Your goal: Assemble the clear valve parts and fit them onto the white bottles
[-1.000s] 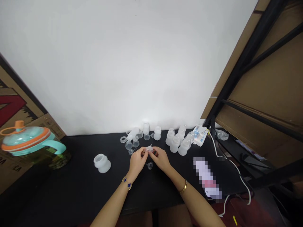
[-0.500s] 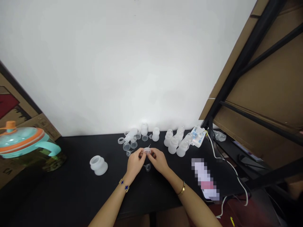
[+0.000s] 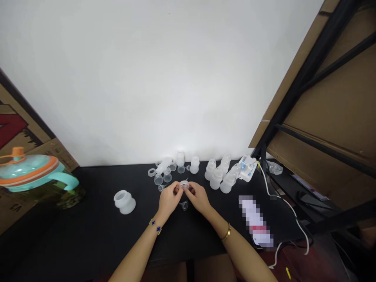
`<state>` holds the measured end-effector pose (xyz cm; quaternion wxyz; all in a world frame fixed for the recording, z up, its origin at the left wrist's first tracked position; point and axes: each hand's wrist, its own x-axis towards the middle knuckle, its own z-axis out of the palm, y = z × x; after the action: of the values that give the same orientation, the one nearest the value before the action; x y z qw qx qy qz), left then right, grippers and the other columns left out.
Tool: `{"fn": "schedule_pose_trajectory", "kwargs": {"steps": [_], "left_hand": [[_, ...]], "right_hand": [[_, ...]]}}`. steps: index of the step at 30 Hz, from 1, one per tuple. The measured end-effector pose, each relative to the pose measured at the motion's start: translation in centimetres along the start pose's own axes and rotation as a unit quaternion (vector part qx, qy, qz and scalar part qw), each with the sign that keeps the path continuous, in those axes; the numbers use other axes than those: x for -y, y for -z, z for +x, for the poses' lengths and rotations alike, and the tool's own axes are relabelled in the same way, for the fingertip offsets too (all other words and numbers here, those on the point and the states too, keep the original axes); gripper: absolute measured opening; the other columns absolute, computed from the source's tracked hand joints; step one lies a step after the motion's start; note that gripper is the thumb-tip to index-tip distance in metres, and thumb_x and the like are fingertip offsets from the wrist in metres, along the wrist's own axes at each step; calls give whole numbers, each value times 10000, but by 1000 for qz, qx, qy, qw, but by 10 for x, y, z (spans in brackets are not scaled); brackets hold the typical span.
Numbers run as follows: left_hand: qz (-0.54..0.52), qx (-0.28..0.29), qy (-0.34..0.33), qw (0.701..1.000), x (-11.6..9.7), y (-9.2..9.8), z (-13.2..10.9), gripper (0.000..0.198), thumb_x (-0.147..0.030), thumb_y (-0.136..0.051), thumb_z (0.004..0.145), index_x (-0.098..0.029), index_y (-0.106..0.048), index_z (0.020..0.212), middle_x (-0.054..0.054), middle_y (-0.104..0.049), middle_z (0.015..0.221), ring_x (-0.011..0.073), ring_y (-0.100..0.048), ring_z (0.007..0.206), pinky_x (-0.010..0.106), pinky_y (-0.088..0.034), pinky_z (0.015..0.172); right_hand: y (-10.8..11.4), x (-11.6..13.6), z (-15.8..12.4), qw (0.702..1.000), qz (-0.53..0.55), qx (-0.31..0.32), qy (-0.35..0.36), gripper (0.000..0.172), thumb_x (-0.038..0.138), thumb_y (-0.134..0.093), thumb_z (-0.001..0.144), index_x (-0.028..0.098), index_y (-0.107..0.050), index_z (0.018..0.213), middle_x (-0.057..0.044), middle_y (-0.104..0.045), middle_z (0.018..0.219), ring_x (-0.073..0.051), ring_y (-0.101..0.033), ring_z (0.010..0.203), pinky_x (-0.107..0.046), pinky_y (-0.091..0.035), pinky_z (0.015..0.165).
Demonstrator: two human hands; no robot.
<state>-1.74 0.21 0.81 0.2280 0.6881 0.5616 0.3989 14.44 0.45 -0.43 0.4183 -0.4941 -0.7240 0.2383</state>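
Note:
A translucent bottle collar ring is pinched between my two hands, above the middle of the table. A thin clear tip, which looks like a silicone nipple, pokes out of its far side. My left hand grips the ring's left edge with thumb and fingers; my right hand grips its right edge. Just below them, on the tabletop, lies a loose clear nipple. Another nipple rests left of my left hand. Farther left stands an uncapped white bottle body, its mouth tilted toward me.
Loose rings, clear caps and bottle bodies lie by the wall. Several bottles with tops stand right of them, beside a white power strip. A phone lies at right; a large teal-lidded jug stands left.
The ring in my hands has tipped slightly, so more of its opening shows. The whole view has shifted a little; the things on the table have stayed in place.

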Motion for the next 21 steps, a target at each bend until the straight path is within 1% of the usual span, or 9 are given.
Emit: {"fn": "schedule_pose_trajectory", "kwargs": {"steps": [5, 10, 16, 21], "left_hand": [[-3, 0, -11, 1000, 1, -2, -1, 245, -401, -526, 919, -213, -665, 847, -27, -649, 683, 135, -588, 599, 232, -389, 597], [-10, -1, -5, 1000, 1, -3, -1, 258, -408, -527, 914, -207, -647, 805, -22, -643, 673, 139, -590, 605, 237, -415, 617], [-57, 11, 2, 998, -3, -2, 0, 245, -390, -529, 913, -204, -632, 790, -13, -678, 704, 145, -626, 638, 239, -433, 624], [-41, 3, -8, 999, -2, -3, 0, 223, -372, -534, 909, -202, -634, 805, -17, -673, 707, 140, -618, 637, 232, -424, 622]], "right_hand": [[1, 0, 0, 1000, -4, 0, 2, 200, 341, -559, 953, 201, -690, 1006, -15, -688, 862, -141, -556, 640, -242, -413, 601], [2, 3, 0, 1000, -15, 3, -4, 180, 330, -568, 940, 202, -692, 967, -11, -686, 838, -142, -551, 625, -247, -407, 601], [3, 4, -1, 1000, -15, -2, 0, 195, 352, -557, 948, 203, -682, 947, -12, -686, 827, -144, -564, 629, -251, -417, 600], [4, 4, 0, 1000, -16, -8, 1, 225, 379, -548, 949, 199, -681, 925, -21, -681, 810, -149, -560, 624, -253, -411, 589]]}}
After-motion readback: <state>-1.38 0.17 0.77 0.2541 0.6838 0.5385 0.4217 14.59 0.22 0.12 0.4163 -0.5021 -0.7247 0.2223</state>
